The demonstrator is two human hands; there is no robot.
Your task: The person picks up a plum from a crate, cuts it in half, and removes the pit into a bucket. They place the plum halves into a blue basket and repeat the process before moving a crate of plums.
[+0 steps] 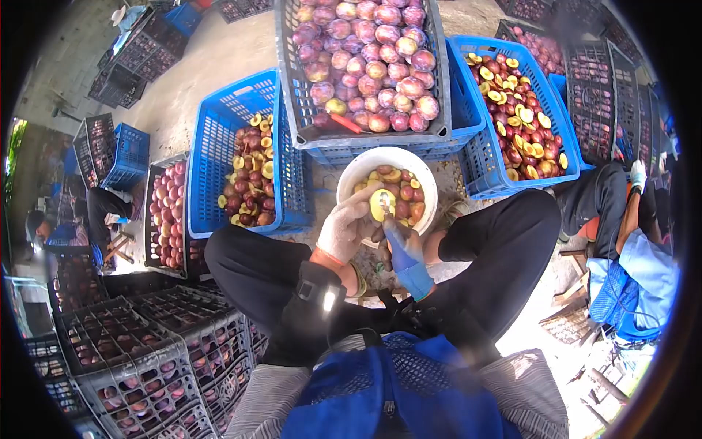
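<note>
Over a white bucket (346,183) of plums, my left hand (345,225), in a pale glove, holds a cut plum half (381,205) with its yellow flesh facing up. My right hand (406,254), in a blue and dark glove, is closed right beside the fruit; something small and dark shows at the flesh, too small to name. Behind the bucket stands a grey crate (443,88) heaped with whole plums, and a red-handled tool (346,123) lies on them near the front edge.
Blue crates with cut plums stand left (196,175) and right (479,192). Stacked black crates (157,351) fill the lower left. A co-worker (629,219) sits at the right, and another person (55,227) is at the far left.
</note>
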